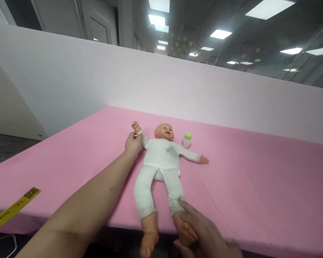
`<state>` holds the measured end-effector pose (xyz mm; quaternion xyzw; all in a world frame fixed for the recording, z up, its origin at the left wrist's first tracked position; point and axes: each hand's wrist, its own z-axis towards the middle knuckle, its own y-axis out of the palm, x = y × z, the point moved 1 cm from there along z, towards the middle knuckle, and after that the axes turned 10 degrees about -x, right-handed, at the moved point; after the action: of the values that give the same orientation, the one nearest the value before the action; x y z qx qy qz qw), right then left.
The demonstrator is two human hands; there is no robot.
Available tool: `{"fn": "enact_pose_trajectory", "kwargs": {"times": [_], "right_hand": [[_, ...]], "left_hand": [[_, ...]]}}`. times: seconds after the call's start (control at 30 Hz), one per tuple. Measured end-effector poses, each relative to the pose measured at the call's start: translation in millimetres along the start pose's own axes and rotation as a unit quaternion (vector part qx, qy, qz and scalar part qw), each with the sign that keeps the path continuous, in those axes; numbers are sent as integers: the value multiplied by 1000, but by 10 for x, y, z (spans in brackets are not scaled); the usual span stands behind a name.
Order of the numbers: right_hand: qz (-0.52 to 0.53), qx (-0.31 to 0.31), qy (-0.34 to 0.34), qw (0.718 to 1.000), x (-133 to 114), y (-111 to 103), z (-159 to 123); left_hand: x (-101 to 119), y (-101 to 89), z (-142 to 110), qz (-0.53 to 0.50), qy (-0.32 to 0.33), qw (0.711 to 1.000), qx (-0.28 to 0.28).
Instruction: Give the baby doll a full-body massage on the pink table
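A baby doll [161, 154] in a white long-sleeved top and white trousers lies on its back, head toward the wall and bare feet at the near edge of the pink-covered table. My left hand [134, 144] is closed around the doll's sleeved forearm on the left, just below its small fist. Down at the near edge, my right hand [203, 227] curls round the doll's lower leg and foot on the right, fingertips touching the trouser cuff. The doll's other arm stretches out to the right, untouched. Part of my right hand's grip is hidden behind the foot.
A small bottle [186, 141] with a green cap stands beside the doll's head. The pink cloth [244, 179] covers the table up to a white wall [204, 93] with glass above. A yellow printed strip [14, 209] shows at the near left.
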<state>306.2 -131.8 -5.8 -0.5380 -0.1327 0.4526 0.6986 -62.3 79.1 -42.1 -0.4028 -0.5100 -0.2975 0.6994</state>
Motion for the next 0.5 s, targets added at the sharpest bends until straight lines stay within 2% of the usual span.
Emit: {"fn": "enact_pose_trajectory", "kwargs": {"times": [0.07,0.17,0.23,0.37,0.5], "right_hand": [[7,21,-17,1000,23,-12,28],[13,31,-29,999,21,-89,119],[14,28,-35,999,9,-165,215],[22,39,-58,997,28,-302,487],[34,38,-62,997,129,-374,834]], "left_hand": [[56,35,-38,-31,16,999,-10],[174,76,-134,-22,71,995,-66],[256,88,-212,39,117,988,-91],[377,115,-342,179,209,956,-97],[429,156,-413,261,234,931,-99]]}}
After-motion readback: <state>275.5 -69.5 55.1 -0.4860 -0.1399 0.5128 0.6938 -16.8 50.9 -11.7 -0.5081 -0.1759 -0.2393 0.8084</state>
